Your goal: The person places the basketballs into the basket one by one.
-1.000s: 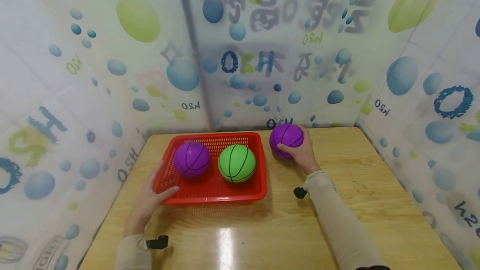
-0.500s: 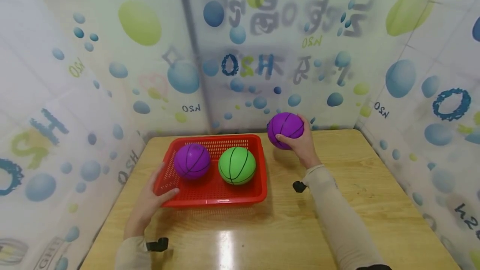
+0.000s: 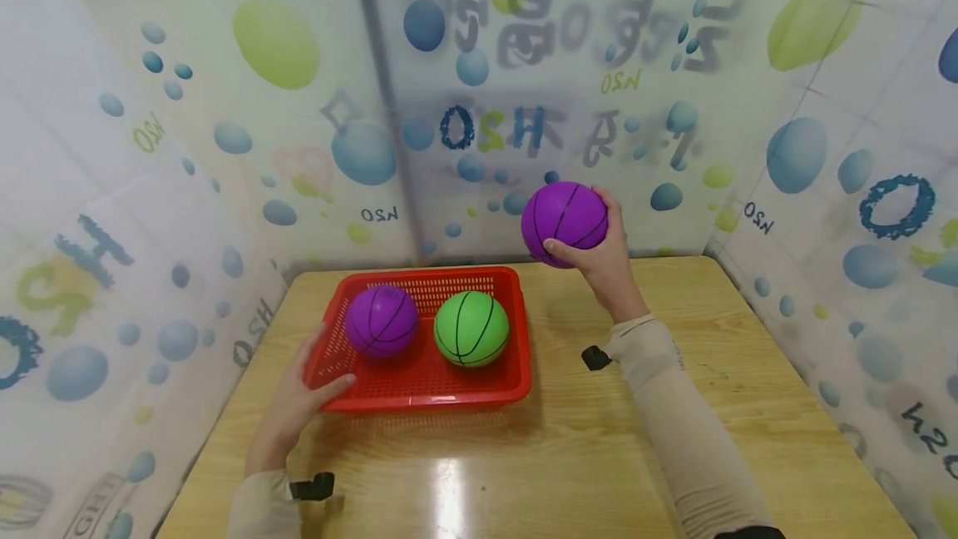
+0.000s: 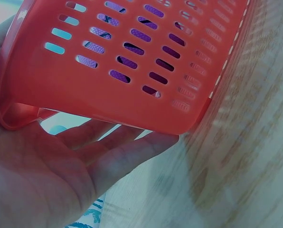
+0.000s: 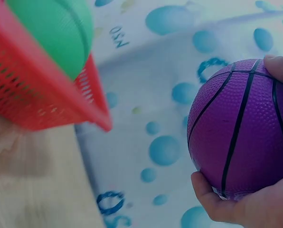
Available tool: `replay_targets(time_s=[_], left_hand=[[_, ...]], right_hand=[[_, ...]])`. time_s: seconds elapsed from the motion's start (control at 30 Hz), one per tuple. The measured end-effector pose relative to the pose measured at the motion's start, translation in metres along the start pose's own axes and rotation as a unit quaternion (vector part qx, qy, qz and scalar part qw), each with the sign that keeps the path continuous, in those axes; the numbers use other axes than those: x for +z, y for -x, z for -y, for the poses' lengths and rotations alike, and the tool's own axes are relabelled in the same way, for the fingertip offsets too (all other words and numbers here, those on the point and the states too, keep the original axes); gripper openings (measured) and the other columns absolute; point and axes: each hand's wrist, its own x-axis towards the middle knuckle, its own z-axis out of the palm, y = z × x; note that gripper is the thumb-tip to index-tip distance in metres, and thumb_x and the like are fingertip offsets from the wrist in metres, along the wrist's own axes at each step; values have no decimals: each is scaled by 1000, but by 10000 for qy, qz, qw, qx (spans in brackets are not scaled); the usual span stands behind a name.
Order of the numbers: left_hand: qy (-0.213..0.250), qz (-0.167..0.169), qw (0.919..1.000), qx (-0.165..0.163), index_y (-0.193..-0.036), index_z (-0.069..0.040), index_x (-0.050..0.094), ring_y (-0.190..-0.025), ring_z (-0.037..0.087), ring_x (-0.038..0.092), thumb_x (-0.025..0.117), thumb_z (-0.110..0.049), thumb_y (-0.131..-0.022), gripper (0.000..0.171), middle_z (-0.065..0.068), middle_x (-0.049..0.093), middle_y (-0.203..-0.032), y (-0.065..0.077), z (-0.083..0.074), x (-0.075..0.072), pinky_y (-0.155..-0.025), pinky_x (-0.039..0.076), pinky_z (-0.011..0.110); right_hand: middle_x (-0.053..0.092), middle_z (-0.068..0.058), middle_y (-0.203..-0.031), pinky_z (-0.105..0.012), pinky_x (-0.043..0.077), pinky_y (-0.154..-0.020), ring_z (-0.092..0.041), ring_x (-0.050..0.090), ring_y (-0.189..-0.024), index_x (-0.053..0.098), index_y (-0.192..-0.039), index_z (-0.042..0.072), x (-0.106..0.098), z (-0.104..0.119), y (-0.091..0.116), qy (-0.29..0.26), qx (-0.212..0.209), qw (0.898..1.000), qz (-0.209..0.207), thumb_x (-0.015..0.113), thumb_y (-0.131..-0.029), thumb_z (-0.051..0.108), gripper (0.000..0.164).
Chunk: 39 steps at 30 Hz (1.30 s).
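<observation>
A purple ball with black basketball lines is in my right hand, whose thumb and fingers grip its sides. It is off the table, up in front of the back wall, to the right of the basket. A red plastic basket with slotted walls sits on the table. My left hand holds its front left corner, thumb at the rim and fingers along the outside wall. Inside the basket, a second purple ball lies on the left and a green ball on the right, slightly apart.
The wooden table reaches to a patterned curtain at the back, with similar sheets at both sides. Bare tabletop shows in front of the basket and to its right. Black camera mounts sit at both wrists.
My right hand has lifted the purple ball off the table, up and slightly left. The left hand, the basket and the two balls in it keep their places.
</observation>
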Motion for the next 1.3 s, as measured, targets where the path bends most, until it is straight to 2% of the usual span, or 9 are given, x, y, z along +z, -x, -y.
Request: replay_targets(time_s=[0.2,0.3,0.43,0.6,0.8,1.03,1.3], left_hand=[[0,-9,10000,-32,-181,-35,15,-170,50,4,87,-24,-99,109,11,9,-188,1,-1,0,-124,9,89],[21,-8,10000,20,-181,-34,15,-170,50,4,87,-24,-98,110,12,10,-187,2,-1,0,-124,9,89],[54,-6,10000,52,-181,-33,16,-170,50,4,88,-23,-98,110,12,11,-187,2,-1,0,-125,8,89],[48,16,10000,-40,-181,-35,15,-170,49,6,87,-24,-98,110,11,10,-187,1,-2,1,-125,10,88],[85,20,10000,-6,-181,-33,16,-170,49,3,88,-23,-98,110,11,9,-188,2,-2,0,-125,8,88],[99,7,9999,16,-181,-31,16,-171,48,4,86,-20,-99,108,11,10,-188,0,-1,1,-126,8,87],[45,23,10000,-57,-181,-32,14,-170,50,7,86,-22,-100,109,12,10,-187,-2,-3,0,-126,11,87]], right_hand=[[36,-6,-173,-62,52,-118,-38,48,-151,30,-173,36,4,18,1,-115,-234,9996,103,98,-85,17,113],[36,-5,-173,-63,53,-118,-38,48,-151,31,-172,38,7,24,4,-107,-258,9995,149,98,-85,16,113],[36,-4,-172,-62,54,-116,-36,48,-150,34,-170,41,12,28,7,-136,-315,9991,252,98,-85,14,110],[38,-3,-171,-61,56,-115,-36,49,-149,34,-171,37,22,31,9,-192,-382,9983,398,97,-86,14,108],[35,-2,-173,-62,57,-113,-38,48,-150,34,-172,37,42,38,13,-349,-395,9967,619,96,-86,12,109],[36,1,-173,-59,60,-109,-38,52,-147,38,-166,49,70,54,19,-565,-424,9929,960,100,-83,14,110],[36,-2,-171,-58,62,-106,-40,55,-144,38,-164,56,99,73,26,-649,-494,9877,1333,99,-82,19,109]])
